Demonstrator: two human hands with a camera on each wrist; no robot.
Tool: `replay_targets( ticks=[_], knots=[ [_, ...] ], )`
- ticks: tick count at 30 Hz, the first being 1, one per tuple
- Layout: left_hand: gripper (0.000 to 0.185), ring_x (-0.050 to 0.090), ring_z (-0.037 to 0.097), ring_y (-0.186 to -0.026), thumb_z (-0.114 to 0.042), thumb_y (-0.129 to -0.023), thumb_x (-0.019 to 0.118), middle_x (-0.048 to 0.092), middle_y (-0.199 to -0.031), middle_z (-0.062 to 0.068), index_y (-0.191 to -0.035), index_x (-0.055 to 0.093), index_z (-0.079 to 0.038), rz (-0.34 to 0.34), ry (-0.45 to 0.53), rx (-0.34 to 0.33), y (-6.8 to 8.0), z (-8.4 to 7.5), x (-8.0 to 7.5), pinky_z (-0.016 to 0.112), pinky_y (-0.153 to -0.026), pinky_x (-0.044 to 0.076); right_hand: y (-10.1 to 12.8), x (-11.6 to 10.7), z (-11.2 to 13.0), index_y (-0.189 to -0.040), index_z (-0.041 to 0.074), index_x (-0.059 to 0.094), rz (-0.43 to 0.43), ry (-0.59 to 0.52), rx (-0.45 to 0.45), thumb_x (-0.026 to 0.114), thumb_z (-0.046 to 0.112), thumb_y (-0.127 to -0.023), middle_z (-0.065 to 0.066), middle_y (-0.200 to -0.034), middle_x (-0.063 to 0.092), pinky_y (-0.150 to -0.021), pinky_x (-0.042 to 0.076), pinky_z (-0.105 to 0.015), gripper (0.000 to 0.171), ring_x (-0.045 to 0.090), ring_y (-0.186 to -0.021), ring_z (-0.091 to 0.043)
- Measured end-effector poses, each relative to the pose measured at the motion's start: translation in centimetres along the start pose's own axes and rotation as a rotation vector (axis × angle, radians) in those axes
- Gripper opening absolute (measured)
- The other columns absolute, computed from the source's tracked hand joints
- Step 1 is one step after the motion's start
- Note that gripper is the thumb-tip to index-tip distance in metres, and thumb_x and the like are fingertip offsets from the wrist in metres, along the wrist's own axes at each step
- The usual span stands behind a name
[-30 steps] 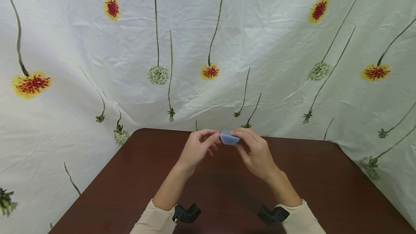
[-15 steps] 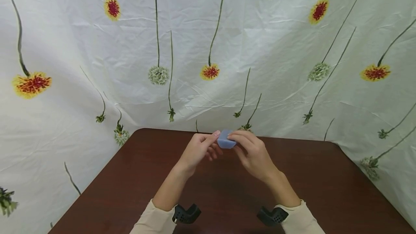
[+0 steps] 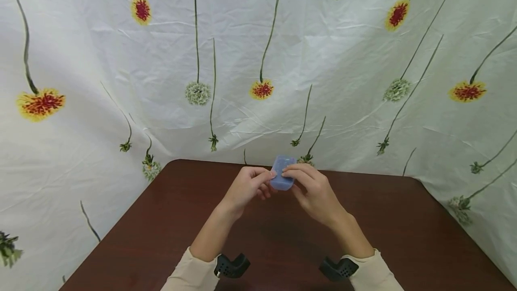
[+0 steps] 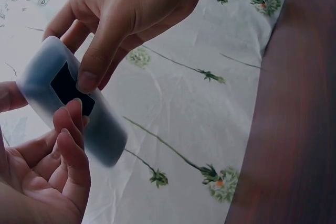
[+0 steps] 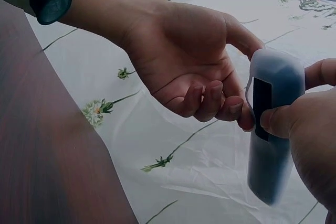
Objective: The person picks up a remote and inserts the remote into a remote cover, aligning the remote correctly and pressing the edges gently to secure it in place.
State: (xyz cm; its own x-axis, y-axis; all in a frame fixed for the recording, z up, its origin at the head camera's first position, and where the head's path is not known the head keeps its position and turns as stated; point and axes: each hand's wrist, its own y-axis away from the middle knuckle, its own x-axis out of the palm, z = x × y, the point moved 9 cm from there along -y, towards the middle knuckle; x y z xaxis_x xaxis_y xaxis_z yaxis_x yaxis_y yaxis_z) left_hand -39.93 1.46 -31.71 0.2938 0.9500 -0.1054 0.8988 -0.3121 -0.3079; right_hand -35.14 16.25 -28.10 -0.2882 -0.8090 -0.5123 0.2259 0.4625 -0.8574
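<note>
A small, pale blue, translucent box-like object (image 3: 285, 163) with rounded corners is held up above the far part of the table. In the left wrist view the underside of this blue object (image 4: 106, 141) has a dark rectangular patch (image 4: 64, 83). My left hand (image 3: 244, 188) pinches its left edge, thumb on top and fingertips beneath. From the right, my right hand (image 3: 319, 192) grips it, fingers on the upper face. Its thumb presses the dark patch, as the right wrist view shows too. What exactly the object is cannot be told.
Below both arms is a dark reddish-brown table (image 3: 266, 255). A white cloth (image 3: 343, 48) printed with flowers hangs behind and beside it. Each sleeve cuff carries a black wrist device, one on the left (image 3: 233, 266) and one on the right (image 3: 338, 268).
The blue object has tilted so that its broad upper face now shows to the head camera. My left thumb has come down onto its edge; both arms stay nearly in place.
</note>
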Motion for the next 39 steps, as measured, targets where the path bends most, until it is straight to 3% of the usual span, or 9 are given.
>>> replay_targets(
  ticks=[4,8,12,16,21,25,29,35,39],
  knots=[
    [0.029,0.062,0.015,-0.061,-0.016,-0.100,0.064,0.069,-0.076,0.007,-0.102,0.072,0.012,-0.008,0.036,-0.013,0.0,0.2,-0.1,0.026,-0.060,0.053,-0.1,-0.1,-0.1,-0.110,0.005,0.072,-0.002,0.008,0.006,0.082,-0.013,-0.079,-0.010,-0.116,0.068,-0.093,0.054,-0.044,0.037,0.064,-0.109,-0.030],
    [0.029,0.068,0.017,-0.066,-0.010,-0.099,0.064,0.073,-0.086,0.012,-0.112,0.068,0.015,0.002,0.056,0.009,0.0,0.0,0.1,0.029,-0.064,0.057,-0.1,-0.1,-0.6,-0.110,0.004,0.072,-0.002,0.039,0.043,0.084,-0.014,-0.076,-0.010,-0.119,0.067,-0.094,0.053,-0.043,0.040,0.062,-0.112,-0.030],
    [0.029,0.072,0.018,-0.077,-0.005,-0.100,0.062,0.074,-0.100,0.019,-0.121,0.065,0.015,0.035,0.031,0.052,-0.1,-0.2,0.6,0.044,-0.075,0.060,0.0,-0.1,-1.3,-0.123,0.002,0.068,-0.005,0.060,0.121,0.082,-0.016,-0.077,-0.012,-0.129,0.061,-0.093,0.052,-0.043,0.051,0.059,-0.117,-0.029],
    [0.030,0.072,0.018,-0.085,-0.003,-0.101,0.062,0.073,-0.107,0.020,-0.127,0.064,0.013,0.038,-0.001,0.082,-0.1,-0.3,0.8,0.053,-0.079,0.059,0.1,-0.6,-2.3,-0.137,-0.002,0.059,-0.074,0.019,0.259,0.068,-0.018,-0.086,-0.016,-0.138,0.054,-0.093,0.052,-0.044,0.054,0.056,-0.123,-0.029],
    [0.031,0.072,0.022,-0.087,-0.002,-0.101,0.064,0.071,-0.110,0.016,-0.131,0.065,0.005,0.016,-0.048,0.107,-0.1,-0.4,0.7,0.050,-0.080,0.059,0.8,-1.0,-4.4,-0.143,-0.006,0.053,-0.178,-0.272,0.537,0.058,-0.007,-0.100,-0.020,-0.132,0.059,-0.093,0.055,-0.043,0.043,0.062,-0.119,-0.032],
    [0.032,0.070,0.025,-0.093,-0.002,-0.100,0.065,0.070,-0.115,0.015,-0.133,0.066,0.001,0.023,-0.092,0.143,0.0,-0.4,0.9,0.053,-0.083,0.058,1.2,-0.3,-5.0,-0.142,-0.004,0.056,-0.141,-0.496,0.683,0.061,0.006,-0.105,-0.019,-0.124,0.064,-0.092,0.056,-0.037,0.039,0.065,-0.113,-0.034],
    [0.033,0.067,0.027,-0.102,-0.003,-0.100,0.066,0.069,-0.118,0.014,-0.133,0.066,0.000,0.036,-0.115,0.163,0.0,-0.4,1.0,0.058,-0.087,0.056,1.3,-0.1,-5.0,-0.139,0.000,0.059,-0.110,-0.535,0.711,0.066,0.006,-0.102,-0.016,-0.123,0.066,-0.090,0.056,-0.033,0.038,0.066,-0.112,-0.032],
    [0.035,0.067,0.027,-0.106,-0.001,-0.099,0.067,0.068,-0.121,0.011,-0.134,0.066,-0.003,0.046,-0.115,0.152,0.1,-0.4,1.1,0.043,-0.086,0.059,1.2,-0.2,-4.9,-0.138,0.000,0.060,-0.115,-0.567,0.700,0.067,0.003,-0.101,-0.017,-0.122,0.065,-0.089,0.055,-0.032,0.038,0.065,-0.112,-0.033],
    [0.036,0.069,0.028,-0.104,0.000,-0.099,0.066,0.068,-0.122,0.013,-0.135,0.065,-0.002,0.065,-0.096,0.141,0.0,-0.3,1.2,0.041,-0.085,0.059,1.2,-0.1,-4.9,-0.139,0.000,0.059,-0.092,-0.602,0.688,0.067,0.002,-0.100,-0.017,-0.124,0.066,-0.089,0.056,-0.034,0.040,0.066,-0.111,-0.033]
  ],
)
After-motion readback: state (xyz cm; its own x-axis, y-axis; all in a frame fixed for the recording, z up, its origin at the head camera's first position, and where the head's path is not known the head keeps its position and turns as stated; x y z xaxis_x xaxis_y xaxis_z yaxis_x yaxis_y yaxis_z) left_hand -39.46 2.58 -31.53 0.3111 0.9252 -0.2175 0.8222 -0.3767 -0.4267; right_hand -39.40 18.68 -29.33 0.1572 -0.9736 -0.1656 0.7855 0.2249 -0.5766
